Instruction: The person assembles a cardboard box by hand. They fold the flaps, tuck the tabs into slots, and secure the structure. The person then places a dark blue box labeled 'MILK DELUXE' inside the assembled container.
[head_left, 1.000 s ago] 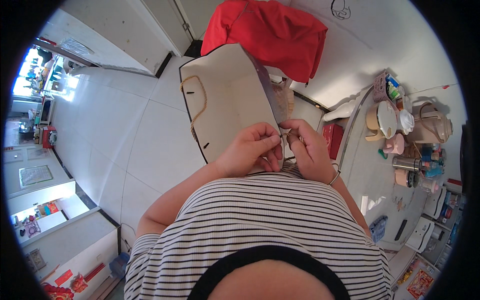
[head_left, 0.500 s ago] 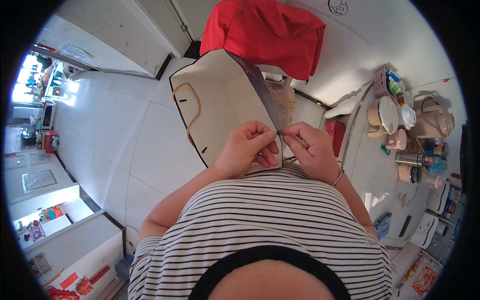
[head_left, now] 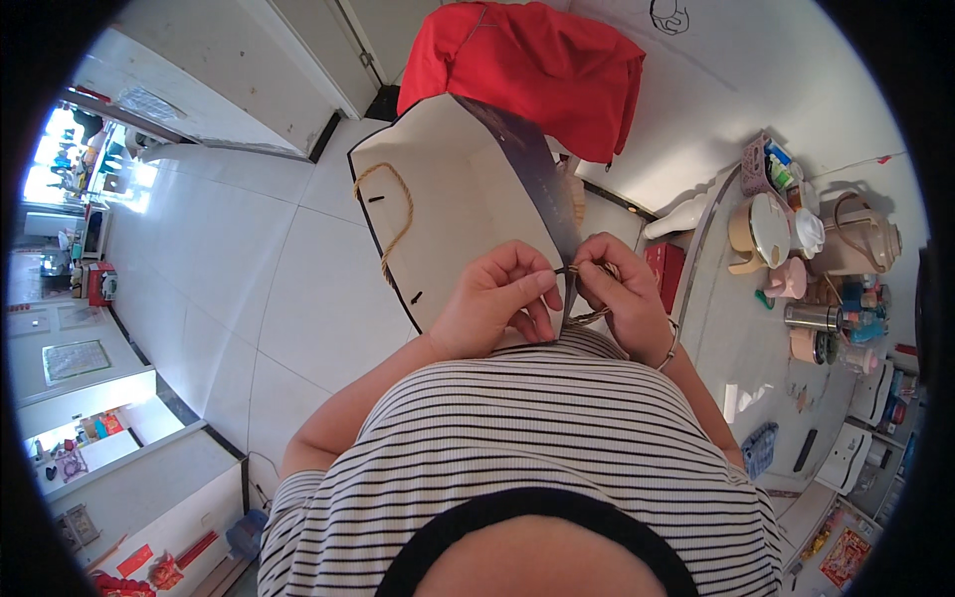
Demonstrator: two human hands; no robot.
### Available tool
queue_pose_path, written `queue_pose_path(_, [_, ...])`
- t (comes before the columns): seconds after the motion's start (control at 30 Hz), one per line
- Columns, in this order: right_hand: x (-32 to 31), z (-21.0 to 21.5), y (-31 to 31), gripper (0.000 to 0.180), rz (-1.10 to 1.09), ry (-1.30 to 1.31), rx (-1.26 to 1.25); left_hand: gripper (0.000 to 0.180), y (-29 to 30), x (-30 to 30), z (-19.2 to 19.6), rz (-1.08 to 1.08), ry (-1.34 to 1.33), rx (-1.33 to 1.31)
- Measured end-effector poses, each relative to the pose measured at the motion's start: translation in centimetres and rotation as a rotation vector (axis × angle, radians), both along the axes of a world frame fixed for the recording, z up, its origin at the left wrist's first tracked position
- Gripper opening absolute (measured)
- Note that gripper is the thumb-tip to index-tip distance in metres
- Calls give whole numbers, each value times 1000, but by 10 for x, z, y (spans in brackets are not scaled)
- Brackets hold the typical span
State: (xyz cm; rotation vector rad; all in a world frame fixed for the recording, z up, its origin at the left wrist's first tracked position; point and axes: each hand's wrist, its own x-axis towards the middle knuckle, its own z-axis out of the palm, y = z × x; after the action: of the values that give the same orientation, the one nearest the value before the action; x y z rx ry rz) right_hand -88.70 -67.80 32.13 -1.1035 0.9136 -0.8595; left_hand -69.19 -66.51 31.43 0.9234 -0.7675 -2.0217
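Observation:
A large paper gift bag (head_left: 463, 184), cream inside and dark purple-blue outside, gapes in front of my body. Along its left wall runs a twisted gold rope handle (head_left: 408, 204), its dark end pieces showing inside. My left hand (head_left: 487, 298) is at the near right rim, thumb and forefinger pinching the dark tip of a second rope handle (head_left: 587, 318). Outside the wall, my right hand (head_left: 625, 298) pinches that same gold rope close to the tip, with a loop hanging below its fingers. The fingers partly cover where the tip meets the bag wall.
Behind the bag a red cloth (head_left: 527, 70) covers something. To the right stands a table (head_left: 716, 289) bearing a beige jug (head_left: 860, 244), a steel cup (head_left: 816, 315) and a pink basket (head_left: 761, 164). A red box (head_left: 665, 269) sits beside it. Pale floor tiles (head_left: 239, 259) spread leftward.
The bag has shifted slightly right and its near right edge has turned. My right hand has drawn a little away from the left, and more dark tip shows between them.

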Motion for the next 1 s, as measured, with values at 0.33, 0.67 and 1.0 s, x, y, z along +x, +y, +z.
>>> queue_pose_path(0.33, [-5,-7,-1,7,71,-368,179,8,0,-4,-4,12,-8,-16])
queue_pose_path(0.67, [-2,-15,2,11,-27,-477,336,14,2,-2,-7,1,-77,-26])
queue_pose_path(1.0, [3,38,-29,11,-94,-1,-118,36,1,-5,-5,-362,-346,-284])
